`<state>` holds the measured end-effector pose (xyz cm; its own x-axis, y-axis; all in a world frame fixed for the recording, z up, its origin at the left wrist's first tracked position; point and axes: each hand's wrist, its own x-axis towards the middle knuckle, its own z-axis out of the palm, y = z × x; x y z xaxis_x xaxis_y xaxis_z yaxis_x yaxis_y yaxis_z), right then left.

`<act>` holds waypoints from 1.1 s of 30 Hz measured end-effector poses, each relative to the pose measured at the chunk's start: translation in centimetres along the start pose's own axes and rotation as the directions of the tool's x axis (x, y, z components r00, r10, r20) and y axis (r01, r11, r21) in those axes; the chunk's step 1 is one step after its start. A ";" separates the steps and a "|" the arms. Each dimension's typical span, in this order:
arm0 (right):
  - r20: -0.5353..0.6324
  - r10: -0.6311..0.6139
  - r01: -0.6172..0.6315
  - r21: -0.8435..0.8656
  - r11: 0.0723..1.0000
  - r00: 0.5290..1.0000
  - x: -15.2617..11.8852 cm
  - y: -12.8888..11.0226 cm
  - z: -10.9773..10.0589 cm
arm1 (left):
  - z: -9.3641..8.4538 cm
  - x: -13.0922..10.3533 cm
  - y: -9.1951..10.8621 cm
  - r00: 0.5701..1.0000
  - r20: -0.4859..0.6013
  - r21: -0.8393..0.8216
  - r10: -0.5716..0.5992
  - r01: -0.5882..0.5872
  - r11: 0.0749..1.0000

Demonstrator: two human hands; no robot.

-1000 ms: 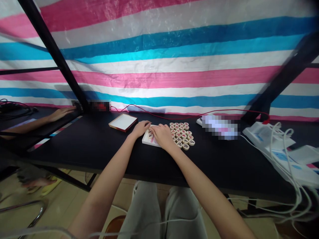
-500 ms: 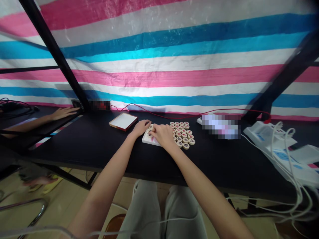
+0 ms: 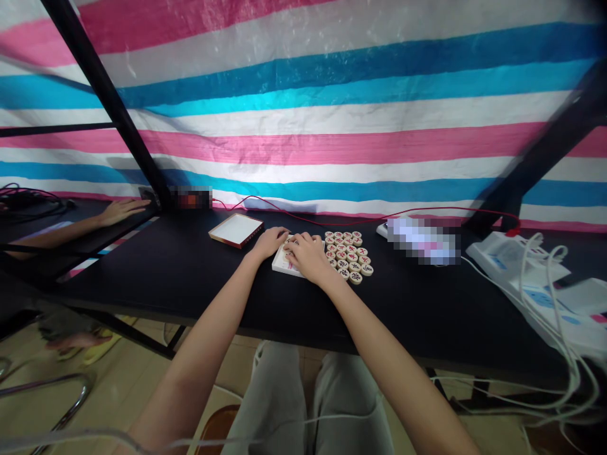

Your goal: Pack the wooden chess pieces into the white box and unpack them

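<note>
My left hand (image 3: 272, 242) curls round the far left corner of a shallow white box (image 3: 285, 267), its fingers partly hidden from view. Over the same box lies my right hand (image 3: 308, 255), palm down with fingers apart, touching the Chinese chess pieces inside; these are mostly covered by the hand. To the right of the box, round Chinese chess pieces (image 3: 351, 257) sit flat on the black table in several rows, marked with red characters at the back and black ones at the front. The box lid (image 3: 236, 228), white inside with a brown rim, rests left of my left hand.
A blurred-out phone-like object (image 3: 422, 241) lies right of the pieces. Farther right are white power strips (image 3: 533, 294) with looped white cables. A red cable (image 3: 341, 224) runs along the back. Another person's hand (image 3: 122, 211) rests on the left-hand table beyond a black frame post (image 3: 109, 101).
My right hand's fingers have gone from a pinch over the pieces in the box to lying spread on them. My left hand stays at the box corner.
</note>
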<state>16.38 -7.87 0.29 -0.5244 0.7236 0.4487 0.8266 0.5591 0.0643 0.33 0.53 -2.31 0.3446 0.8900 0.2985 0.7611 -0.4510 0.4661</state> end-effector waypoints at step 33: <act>0.036 0.018 -0.025 0.186 0.982 0.999 -0.3 1.1 -0.3 | -0.3 -0.2 0.6 0.999 0.012 0.012 -0.031 0.031 0.999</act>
<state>17.47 -7.60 0.54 -0.5162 0.7477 0.4177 0.7867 0.6068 -0.1138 0.53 0.02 -1.81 0.3274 0.9044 0.2735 0.7782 -0.4223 0.4649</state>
